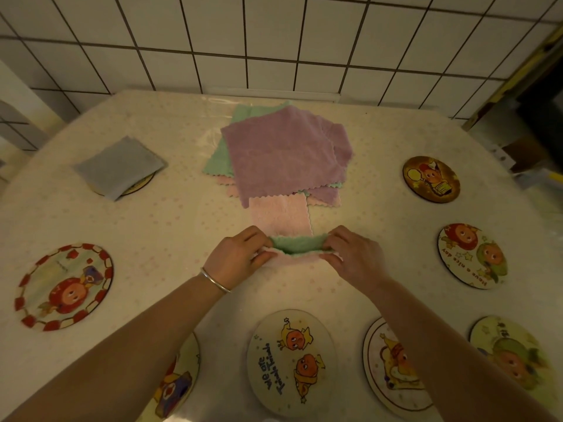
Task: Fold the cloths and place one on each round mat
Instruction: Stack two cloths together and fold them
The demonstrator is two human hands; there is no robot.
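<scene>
Your grip is a two-handed pinch, left hand [240,254] and right hand [350,254] holding the pink-and-green cloth [297,249] at frame centre, its long axis running left-right between them, equally near both.

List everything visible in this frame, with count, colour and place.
Round mats: eight, cartoon prints, ringing the table; far-left one mostly covered.
Folded cloth: one, grey, on the far-left mat.
Cloth pile: purple on top, green and pink beneath, table centre.
Held cloth: one, pink with green underside, from the pile's edge toward the person.
Table: one, pale dotted covering.
Wall: white tiles, behind.
Bracelet: one, silver, left wrist.
Left hand: pinches the cloth's near-left edge.
Right hand: pinches its near-right edge.
</scene>
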